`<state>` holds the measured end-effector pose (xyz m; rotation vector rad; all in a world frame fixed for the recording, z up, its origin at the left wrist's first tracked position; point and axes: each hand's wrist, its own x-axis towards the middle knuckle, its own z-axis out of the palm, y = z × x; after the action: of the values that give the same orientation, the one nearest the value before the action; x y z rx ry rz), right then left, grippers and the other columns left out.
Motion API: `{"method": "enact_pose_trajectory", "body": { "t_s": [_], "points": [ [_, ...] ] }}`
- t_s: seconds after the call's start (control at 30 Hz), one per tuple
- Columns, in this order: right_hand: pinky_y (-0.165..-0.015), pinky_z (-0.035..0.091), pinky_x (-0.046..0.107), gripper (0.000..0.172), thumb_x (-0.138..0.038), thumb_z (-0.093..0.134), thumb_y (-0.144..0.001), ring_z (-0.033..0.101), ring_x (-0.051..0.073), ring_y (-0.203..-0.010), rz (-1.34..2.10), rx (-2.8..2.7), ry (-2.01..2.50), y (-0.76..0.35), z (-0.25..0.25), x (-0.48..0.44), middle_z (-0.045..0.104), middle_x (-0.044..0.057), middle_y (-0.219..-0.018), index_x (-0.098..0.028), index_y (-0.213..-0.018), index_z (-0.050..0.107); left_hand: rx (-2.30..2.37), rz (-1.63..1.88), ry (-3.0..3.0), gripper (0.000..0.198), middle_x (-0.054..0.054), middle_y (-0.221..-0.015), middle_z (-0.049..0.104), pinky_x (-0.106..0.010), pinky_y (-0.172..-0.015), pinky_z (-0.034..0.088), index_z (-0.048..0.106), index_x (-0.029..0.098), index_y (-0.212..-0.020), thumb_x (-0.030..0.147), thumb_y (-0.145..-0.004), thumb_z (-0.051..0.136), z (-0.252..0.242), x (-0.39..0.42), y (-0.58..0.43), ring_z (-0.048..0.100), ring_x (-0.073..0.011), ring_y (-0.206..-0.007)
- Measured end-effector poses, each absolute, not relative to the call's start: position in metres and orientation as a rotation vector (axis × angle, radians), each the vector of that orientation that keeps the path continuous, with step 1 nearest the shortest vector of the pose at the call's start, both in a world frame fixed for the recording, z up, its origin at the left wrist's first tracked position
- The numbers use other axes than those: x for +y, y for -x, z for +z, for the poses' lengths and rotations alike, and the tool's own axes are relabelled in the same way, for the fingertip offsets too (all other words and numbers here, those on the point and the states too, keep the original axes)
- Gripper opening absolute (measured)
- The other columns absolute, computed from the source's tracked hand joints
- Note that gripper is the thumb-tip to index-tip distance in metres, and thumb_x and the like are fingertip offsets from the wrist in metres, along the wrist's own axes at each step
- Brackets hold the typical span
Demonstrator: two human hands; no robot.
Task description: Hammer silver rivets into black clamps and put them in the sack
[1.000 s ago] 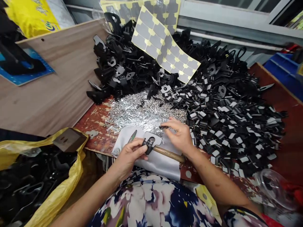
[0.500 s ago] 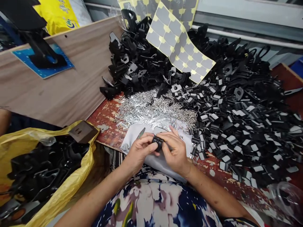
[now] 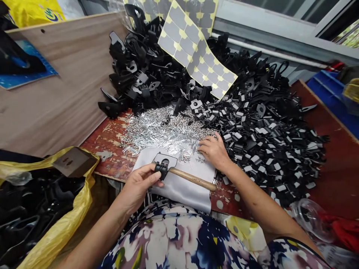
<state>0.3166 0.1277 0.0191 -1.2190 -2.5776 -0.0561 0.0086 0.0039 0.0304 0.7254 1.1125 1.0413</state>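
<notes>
My left hand [image 3: 144, 183] pinches a black plastic clip part [image 3: 162, 169] with a ribbed hinge end, held above a grey cloth [image 3: 144, 160]. A flat piece with a grey face and a round hole shows just behind that hinge end; whether the two are joined I cannot tell. My right hand [image 3: 214, 151] is at the near right edge of a heap of metal pins [image 3: 165, 130], fingers apart and touching the pins. Between the hands, a tool's wooden handle [image 3: 193, 179] lies across the cloth, its head hidden behind the clip part.
Black plastic parts [image 3: 151, 63] pile up at the back, and small black pieces with grey pads [image 3: 263, 157] cover the right. A sticker sheet [image 3: 199, 52] lies on top. A wooden board [image 3: 70, 74] and a yellow bag [image 3: 86, 194] of black parts stand left.
My right hand has let go of the black clip part and moved up and right to the pins. My left hand keeps the part, now further left. The wooden handle has come into sight.
</notes>
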Motion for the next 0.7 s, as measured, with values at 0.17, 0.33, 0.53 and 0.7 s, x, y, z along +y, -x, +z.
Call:
{"method": "enact_pose_trajectory", "body": {
  "t_s": [0.17, 0.33, 0.53, 0.7],
  "points": [
    [-0.105, 0.037, 0.048, 0.017, -0.022, 0.060, -0.098, 0.062, 0.022, -0.097, 0.168, -2.404, 1.245, -0.313, 0.023, 0.115, 0.076, 0.003, -0.093, -0.023, -0.087, 0.073, 1.153, 1.002, -0.919, 0.024, -0.002, -0.085, 0.062, -0.028, -0.065, 0.060, 0.075, 0.019, -0.082, 0.041, -0.077, 0.083, 0.025, 0.003, -0.014, 0.060, -0.0161, -0.074],
    [-0.075, 0.048, 0.031, 0.016, -0.029, 0.060, -0.096, 0.065, 0.016, -0.075, 0.965, -2.031, 1.297, -0.302, 0.038, 0.097, 0.072, 0.001, -0.081, -0.020, -0.085, 0.066, 1.337, 1.016, -1.636, 0.013, -0.007, -0.092, 0.070, -0.035, -0.072, 0.054, 0.074, 0.021, -0.086, 0.033, -0.086, 0.071, 0.028, 0.010, -0.018, 0.063, -0.0241, -0.087],
    [-0.079, 0.051, 0.031, 0.028, -0.046, 0.063, -0.096, 0.066, 0.014, -0.073, 1.733, -1.734, 1.073, -0.281, 0.045, 0.075, 0.068, -0.002, -0.072, -0.018, -0.091, 0.063, 1.334, 0.876, -2.278, 0.018, -0.011, -0.088, 0.072, -0.042, -0.075, 0.046, 0.073, 0.020, -0.084, 0.035, -0.092, 0.066, 0.046, 0.019, -0.033, 0.057, -0.0267, -0.080],
    [-0.068, 0.049, 0.027, 0.038, -0.055, 0.067, -0.093, 0.061, 0.012, -0.068, 2.083, -1.684, 0.923, -0.260, 0.041, 0.057, 0.067, -0.002, -0.076, -0.019, -0.089, 0.056, 1.171, 0.682, -2.391, 0.018, -0.007, -0.077, 0.067, -0.041, -0.077, 0.042, 0.072, 0.022, -0.079, 0.028, -0.094, 0.063, 0.051, 0.017, -0.042, 0.054, -0.0239, -0.073]
  ]
}}
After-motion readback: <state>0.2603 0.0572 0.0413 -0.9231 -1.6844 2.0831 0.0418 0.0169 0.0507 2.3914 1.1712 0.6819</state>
